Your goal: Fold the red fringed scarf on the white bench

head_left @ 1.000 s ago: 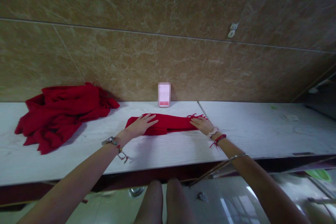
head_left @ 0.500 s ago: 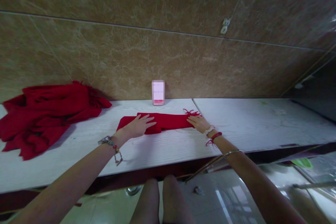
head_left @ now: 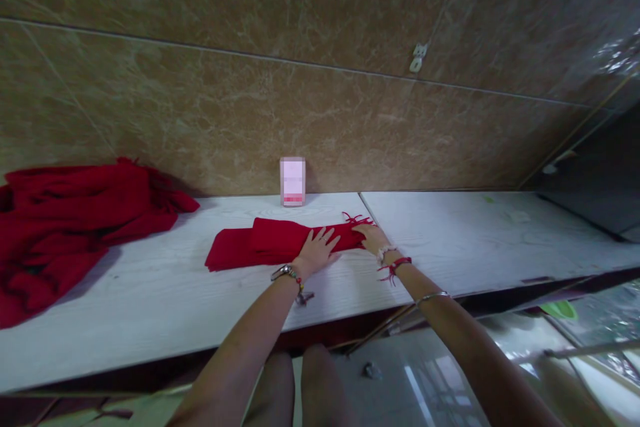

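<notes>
Red folded cloth (head_left: 277, 240), fringed end

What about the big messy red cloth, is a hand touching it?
No, the left hand and right hand both touch the folded red scarf, while the crumpled red cloth lies apart from them.

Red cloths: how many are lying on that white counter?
2. The folded cloth lies under the left hand and right hand; the crumpled cloth is heaped at the picture's left, beside the wall. Its heap meets the edge, so more may be hidden.
</notes>
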The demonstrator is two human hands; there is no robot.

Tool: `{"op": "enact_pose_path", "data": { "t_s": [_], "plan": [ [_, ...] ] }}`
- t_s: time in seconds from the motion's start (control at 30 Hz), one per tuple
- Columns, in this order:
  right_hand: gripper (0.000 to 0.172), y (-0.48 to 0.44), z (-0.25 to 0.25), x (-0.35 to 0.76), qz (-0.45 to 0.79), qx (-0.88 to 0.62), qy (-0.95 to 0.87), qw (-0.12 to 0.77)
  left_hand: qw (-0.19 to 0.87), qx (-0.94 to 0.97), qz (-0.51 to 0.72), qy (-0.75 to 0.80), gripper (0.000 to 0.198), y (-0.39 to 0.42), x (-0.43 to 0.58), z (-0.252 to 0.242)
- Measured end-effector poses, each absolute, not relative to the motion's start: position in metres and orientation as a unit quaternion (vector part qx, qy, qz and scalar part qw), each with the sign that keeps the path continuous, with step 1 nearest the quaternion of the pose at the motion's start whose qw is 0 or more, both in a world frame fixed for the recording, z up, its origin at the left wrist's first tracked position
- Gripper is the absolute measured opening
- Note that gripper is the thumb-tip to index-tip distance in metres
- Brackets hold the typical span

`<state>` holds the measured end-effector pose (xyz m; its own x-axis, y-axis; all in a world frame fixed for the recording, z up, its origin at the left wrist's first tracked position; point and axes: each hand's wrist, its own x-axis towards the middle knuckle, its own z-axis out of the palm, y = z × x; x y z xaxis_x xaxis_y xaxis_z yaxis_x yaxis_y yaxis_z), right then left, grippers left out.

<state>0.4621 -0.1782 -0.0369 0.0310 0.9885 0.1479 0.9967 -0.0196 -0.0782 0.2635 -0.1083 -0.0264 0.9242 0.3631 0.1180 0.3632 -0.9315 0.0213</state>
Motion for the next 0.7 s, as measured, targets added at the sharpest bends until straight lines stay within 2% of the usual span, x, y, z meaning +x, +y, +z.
{"op": "enact_pose_path", "data": {
  "t_s": [0.23, 0.4, 0.57, 0.7],
  "plan": [
    [0.033, -0.193, -0.015, 0.496, -0.072, -0.731, -0.676, 0.055, -0.024, -0.973, -0.094, -0.211, 0.042, -0.11, 0.262, -0.042],
    [0.041, -0.195, -0.008, 0.505, -0.089, -0.732, -0.67, 0.086, -0.039, -0.971, -0.099, -0.214, 0.043, -0.11, 0.264, -0.04],
    [0.042, -0.177, -0.019, 0.481, -0.004, -0.648, -0.744, 0.161, -0.038, -0.968, -0.115, -0.222, 0.041, -0.111, 0.265, -0.042],
    [0.04, -0.152, -0.021, 0.471, 0.058, -0.673, -0.728, 0.116, -0.036, -0.967, -0.114, -0.224, 0.041, -0.112, 0.265, -0.041]
  ]
}}
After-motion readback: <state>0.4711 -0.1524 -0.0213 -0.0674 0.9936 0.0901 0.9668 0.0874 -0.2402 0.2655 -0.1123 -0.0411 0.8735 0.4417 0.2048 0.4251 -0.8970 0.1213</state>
